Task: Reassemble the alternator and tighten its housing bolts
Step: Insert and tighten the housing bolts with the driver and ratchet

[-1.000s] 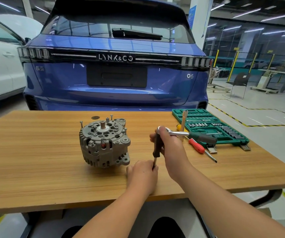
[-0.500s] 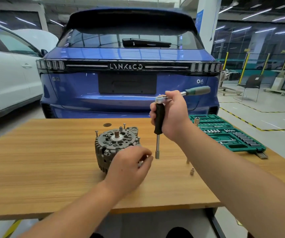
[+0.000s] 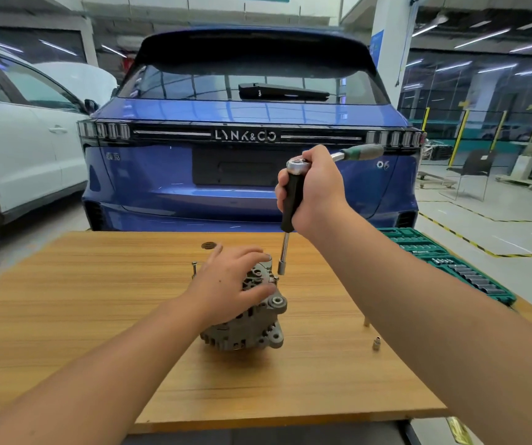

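1. Our left hand (image 3: pixel 232 284) rests on top of the alternator (image 3: pixel 248 319), mid-desk (image 3: pixel 97 316), fingers spread, likely to steady it.
2. Our right hand (image 3: pixel 314 191) grips the ratchet driver (image 3: pixel 290 200) upright, fingers wrapped tight, its socket (image 3: pixel 281 266) poised just above a housing bolt (image 3: pixel 276 278), apparently to align before tightening.

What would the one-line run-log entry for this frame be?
left hand: rests on alternator | right hand: grips ratchet driver upright | socket tip: just above housing bolt, not seated
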